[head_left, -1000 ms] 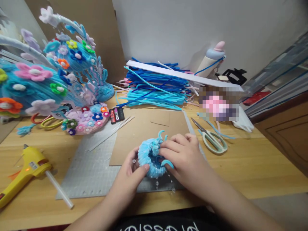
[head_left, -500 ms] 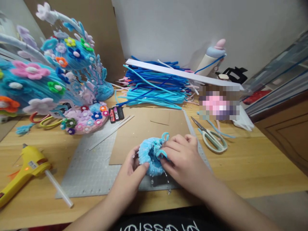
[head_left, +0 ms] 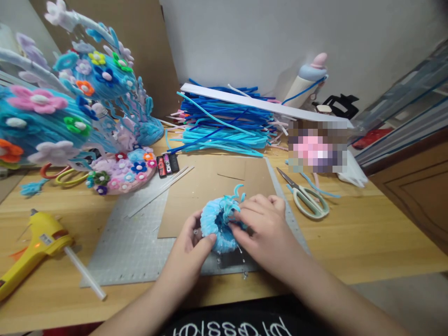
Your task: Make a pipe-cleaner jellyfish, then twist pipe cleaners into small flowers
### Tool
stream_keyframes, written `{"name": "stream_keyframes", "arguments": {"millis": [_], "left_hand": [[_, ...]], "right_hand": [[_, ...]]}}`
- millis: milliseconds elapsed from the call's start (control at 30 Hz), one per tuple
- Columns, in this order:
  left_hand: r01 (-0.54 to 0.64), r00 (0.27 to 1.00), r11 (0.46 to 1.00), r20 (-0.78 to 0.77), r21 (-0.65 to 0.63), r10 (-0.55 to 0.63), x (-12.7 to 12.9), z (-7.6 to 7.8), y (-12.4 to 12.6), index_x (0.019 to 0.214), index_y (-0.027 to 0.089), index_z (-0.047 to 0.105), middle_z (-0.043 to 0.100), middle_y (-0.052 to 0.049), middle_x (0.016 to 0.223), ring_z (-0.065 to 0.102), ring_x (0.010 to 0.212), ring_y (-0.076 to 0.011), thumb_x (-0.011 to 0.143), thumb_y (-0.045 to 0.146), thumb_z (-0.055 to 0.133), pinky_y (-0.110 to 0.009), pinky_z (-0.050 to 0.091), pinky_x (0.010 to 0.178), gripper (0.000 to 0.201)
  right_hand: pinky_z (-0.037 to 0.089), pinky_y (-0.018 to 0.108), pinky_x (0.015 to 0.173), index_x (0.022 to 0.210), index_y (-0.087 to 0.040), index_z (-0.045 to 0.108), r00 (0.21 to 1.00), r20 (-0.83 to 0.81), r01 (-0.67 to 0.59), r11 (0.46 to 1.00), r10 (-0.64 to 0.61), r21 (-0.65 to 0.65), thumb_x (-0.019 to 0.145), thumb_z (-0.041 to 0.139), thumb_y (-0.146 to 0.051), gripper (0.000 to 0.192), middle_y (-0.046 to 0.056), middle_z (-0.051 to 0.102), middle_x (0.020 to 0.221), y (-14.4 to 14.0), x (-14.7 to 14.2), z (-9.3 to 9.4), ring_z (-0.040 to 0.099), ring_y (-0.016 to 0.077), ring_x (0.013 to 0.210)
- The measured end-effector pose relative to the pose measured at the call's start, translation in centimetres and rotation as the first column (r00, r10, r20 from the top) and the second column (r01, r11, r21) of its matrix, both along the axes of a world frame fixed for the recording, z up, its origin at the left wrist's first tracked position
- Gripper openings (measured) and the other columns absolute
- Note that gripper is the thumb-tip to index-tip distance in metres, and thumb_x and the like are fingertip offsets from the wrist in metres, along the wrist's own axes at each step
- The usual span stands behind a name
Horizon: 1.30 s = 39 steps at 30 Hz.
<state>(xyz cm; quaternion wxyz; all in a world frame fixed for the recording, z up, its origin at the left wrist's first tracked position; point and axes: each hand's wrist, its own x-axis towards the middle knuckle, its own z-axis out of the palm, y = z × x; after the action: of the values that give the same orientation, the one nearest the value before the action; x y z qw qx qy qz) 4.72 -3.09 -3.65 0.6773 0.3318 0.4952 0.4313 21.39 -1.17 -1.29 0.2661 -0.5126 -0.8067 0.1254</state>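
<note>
Glue gun (head_left: 49, 240) seen on table (head_left: 357, 247), far L. By L hand (head_left: 191, 245), fuzzy blue ring (head_left: 209, 219) is gripped at its L side, over mat (head_left: 129, 254) & cardboard (head_left: 196, 182); its curly bits (head_left: 228, 206), R side, are pinched by R hand (head_left: 264, 226). Scissors (head_left: 297, 190) seen nearby, to R.

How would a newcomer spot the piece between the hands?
On the wooden table, find the grey mat. Over it, the left hand and right hand hold a fluffy light-blue piece. Unlike the straight blue stems behind, it is rounded and hollow, with clear beads hanging.
</note>
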Motion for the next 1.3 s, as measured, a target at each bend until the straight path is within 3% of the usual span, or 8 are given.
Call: {"name": "stream_keyframes", "arguments": {"millis": [367, 633, 1300], "left_hand": [[0.006, 1.0, 0.999, -0.021, 0.033, -0.006, -0.01, -0.12, 0.06, 0.121, 0.014, 0.045, 0.056, -0.014, 0.127, 0.053, 0.116, -0.0254, 0.073, 0.027, 0.065, -0.033, 0.041, 0.096, 0.054], [-0.025, 1.0, 1.0, -0.014, 0.017, 0.025, 0.08, 0.02, 0.02, 0.119, 0.015, 0.049, 0.059, -0.014, 0.124, 0.054, 0.113, -0.0278, 0.071, 0.026, 0.067, -0.036, 0.043, 0.093, 0.053], [-0.026, 1.0, 1.0, -0.004, 0.012, 0.026, 0.13, -0.03, 0.05, 0.118, 0.015, 0.046, 0.057, -0.014, 0.124, 0.053, 0.115, -0.0279, 0.072, 0.027, 0.066, -0.036, 0.043, 0.093, 0.052]], "right_hand": [[0.022, 0.038, 0.077, 0.072, -0.022, 0.064, 0.995, 0.092, -0.047, 0.999, 0.045, 0.023, 0.084, 0.06, -0.023, 0.013, 0.001, 0.07, 0.079, -0.05, 0.08, 0.17, 0.053, 0.0203, 0.083], [0.021, 0.039, 0.077, 0.071, -0.021, 0.063, 0.988, 0.142, -0.069, 0.996, 0.06, 0.06, 0.085, 0.06, -0.023, 0.014, 0.0, 0.07, 0.081, 0.11, 0.16, 0.0, 0.053, 0.0198, 0.085], [0.021, 0.039, 0.078, 0.072, -0.02, 0.063, 0.986, 0.146, -0.086, 0.995, 0.079, 0.045, 0.084, 0.061, -0.021, 0.012, 0.001, 0.069, 0.08, 0.35, -0.04, 0.15, 0.053, 0.0203, 0.086]]}}
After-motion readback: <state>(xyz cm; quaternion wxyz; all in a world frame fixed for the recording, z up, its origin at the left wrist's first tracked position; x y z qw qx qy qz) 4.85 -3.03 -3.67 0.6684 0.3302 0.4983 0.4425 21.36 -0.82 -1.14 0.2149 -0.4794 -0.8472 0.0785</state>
